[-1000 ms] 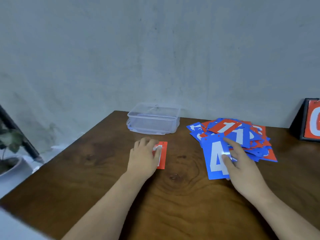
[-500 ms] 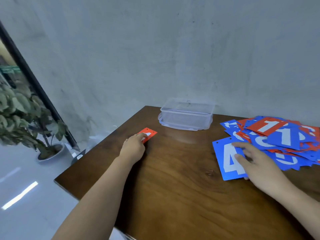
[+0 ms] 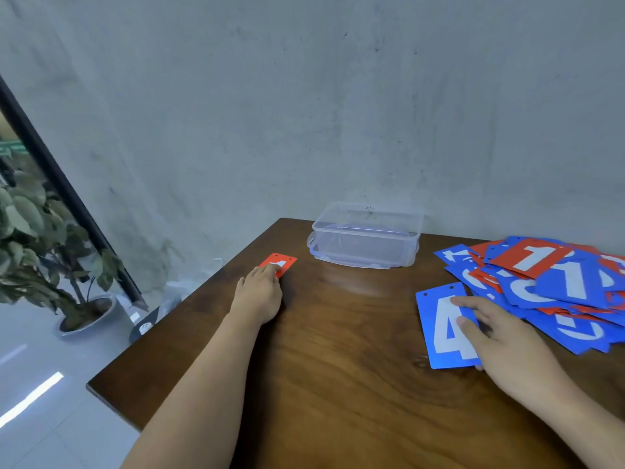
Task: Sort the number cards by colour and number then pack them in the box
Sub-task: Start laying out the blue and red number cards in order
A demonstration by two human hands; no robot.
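**Sorting just begun: one red card out, blue 4 in hand**

Sorting looks to be in its opening step. The left hand [image 3: 258, 292] has its fingers [image 3: 270, 270] laid on the near end of a lone red card [image 3: 279, 262], which lies flat near the desk's [image 3: 338, 384] left edge, just left of the box [image 3: 367, 236]. The fingers press on it rather than curl round it; its number is mostly covered. The right hand [image 3: 504, 336] rests with straight fingers [image 3: 465, 304] flat on a blue 4 [image 3: 438, 328], which lies at the left fringe of the mixed pile [image 3: 554, 279] of red and blue cards. Whether the thumb is tucked under the card's near edge I cannot tell.

The clear box stands at the back of the desk against the wall, with no cards visible inside, so packing is far off.

Next, the blue 4 likely needs sliding clear of the pile to its own spot, apart from the red one. Since the cards lie flat and overlap, a fingertip must lift an edge without dragging neighbours.
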